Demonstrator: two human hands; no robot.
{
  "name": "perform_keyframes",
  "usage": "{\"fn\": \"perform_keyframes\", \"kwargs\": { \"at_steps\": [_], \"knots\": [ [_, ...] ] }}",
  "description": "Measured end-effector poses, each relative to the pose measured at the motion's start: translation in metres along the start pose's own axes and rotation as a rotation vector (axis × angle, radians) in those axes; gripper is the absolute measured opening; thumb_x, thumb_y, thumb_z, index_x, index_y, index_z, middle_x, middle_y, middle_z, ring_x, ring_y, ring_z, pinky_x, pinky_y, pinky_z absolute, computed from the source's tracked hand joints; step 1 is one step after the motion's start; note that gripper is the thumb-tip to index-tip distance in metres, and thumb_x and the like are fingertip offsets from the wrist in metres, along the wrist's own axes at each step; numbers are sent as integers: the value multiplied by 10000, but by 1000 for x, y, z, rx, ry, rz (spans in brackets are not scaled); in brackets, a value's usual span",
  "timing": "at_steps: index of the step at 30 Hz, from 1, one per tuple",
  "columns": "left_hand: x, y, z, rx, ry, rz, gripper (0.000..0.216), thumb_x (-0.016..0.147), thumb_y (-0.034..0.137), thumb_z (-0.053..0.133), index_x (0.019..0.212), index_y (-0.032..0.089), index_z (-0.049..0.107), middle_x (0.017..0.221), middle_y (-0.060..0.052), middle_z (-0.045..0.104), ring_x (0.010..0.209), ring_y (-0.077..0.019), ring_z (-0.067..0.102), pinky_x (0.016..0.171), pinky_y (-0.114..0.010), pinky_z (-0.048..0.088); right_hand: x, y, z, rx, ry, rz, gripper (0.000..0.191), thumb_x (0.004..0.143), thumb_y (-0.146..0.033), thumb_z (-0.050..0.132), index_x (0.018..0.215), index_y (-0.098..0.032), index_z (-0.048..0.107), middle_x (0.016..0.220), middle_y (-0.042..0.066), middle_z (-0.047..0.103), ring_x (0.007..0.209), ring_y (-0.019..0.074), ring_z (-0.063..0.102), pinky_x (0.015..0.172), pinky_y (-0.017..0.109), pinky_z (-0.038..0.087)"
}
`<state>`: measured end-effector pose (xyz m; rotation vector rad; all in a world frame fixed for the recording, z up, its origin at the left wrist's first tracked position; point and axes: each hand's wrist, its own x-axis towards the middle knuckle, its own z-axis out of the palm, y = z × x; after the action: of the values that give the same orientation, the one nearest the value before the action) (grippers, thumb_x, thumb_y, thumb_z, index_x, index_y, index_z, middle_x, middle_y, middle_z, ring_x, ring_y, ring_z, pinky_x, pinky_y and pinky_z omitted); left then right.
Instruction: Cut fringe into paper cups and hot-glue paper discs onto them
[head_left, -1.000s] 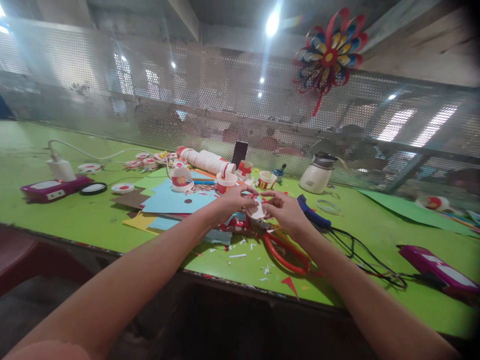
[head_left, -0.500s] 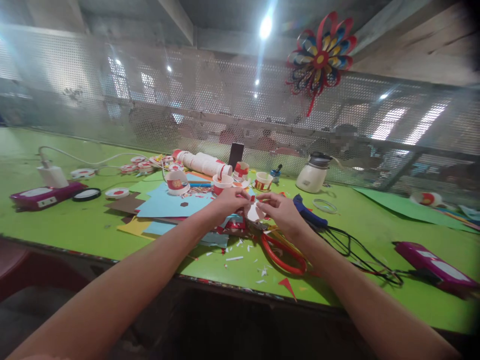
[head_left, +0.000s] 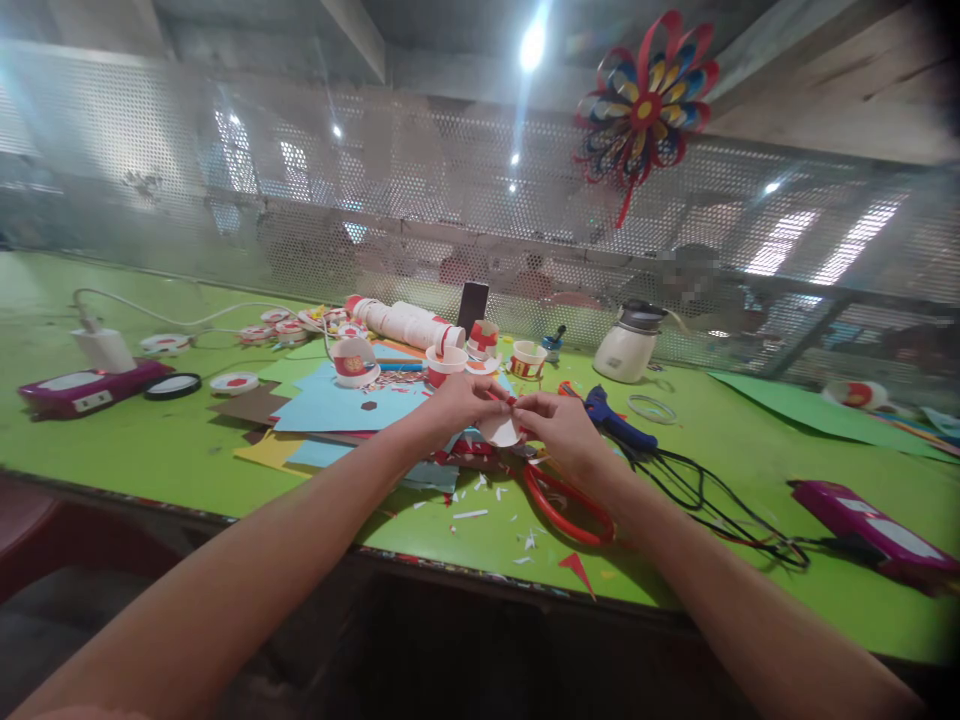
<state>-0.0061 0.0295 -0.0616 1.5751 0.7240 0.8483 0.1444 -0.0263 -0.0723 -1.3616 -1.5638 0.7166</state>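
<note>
Both my hands meet over the near part of the green table [head_left: 300, 480]. My left hand [head_left: 471, 402] pinches a small white paper piece [head_left: 501, 431] with a red bit at its upper edge. Opposite it, the fingertips of my right hand [head_left: 559, 425] are closed on the same piece near the red bit. The piece hangs rounded side down. Red-handled scissors [head_left: 568, 512] lie beneath my right hand, their blades partly hidden. Just beyond that hand rests a blue glue gun [head_left: 619, 425] with a black cord.
Coloured paper sheets [head_left: 345, 408] are stacked left of my hands, with red-and-white paper cups [head_left: 354, 362] behind. White scraps [head_left: 470, 514] litter the front edge. A phone [head_left: 473, 306] stands at the back, near a kettle [head_left: 628, 345]. Purple power strips [head_left: 874, 530] lie at both sides.
My fingertips have drawn closer together and now pinch at the red bit. The white piece has shifted slightly left, and more of the glue gun shows.
</note>
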Motion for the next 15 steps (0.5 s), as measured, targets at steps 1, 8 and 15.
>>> {"fn": "perform_keyframes", "kwargs": {
  "at_steps": [1, 8, 15],
  "knots": [
    [0, 0, 0, -8, 2, -6, 110, 645, 145, 668, 747, 110, 647, 569, 8, 590, 524, -91, 526, 544, -224, 398, -1, -1, 0, 7, -3, 6, 171, 875, -252, 558, 773, -121, 599, 668, -41, 595, 538, 76, 561, 536, 234, 485],
    [-1, 0, -1, -40, 24, -48, 112, 647, 126, 666, 756, 108, 650, 599, -14, 614, 519, -89, 534, 525, -223, 391, -2, -10, 0, 79, -2, 44, 84, 810, -202, 601, 764, -134, 616, 597, -43, 596, 496, 77, 561, 542, 248, 511],
    [1, -3, -2, -66, 22, -38, 72, 637, 96, 670, 705, 101, 647, 608, -25, 625, 531, -87, 546, 521, -212, 389, 0, -11, -6, -12, 130, -119, 166, 733, -251, 598, 844, -139, 650, 725, 56, 678, 617, 156, 621, 613, 328, 523]
  ]
}}
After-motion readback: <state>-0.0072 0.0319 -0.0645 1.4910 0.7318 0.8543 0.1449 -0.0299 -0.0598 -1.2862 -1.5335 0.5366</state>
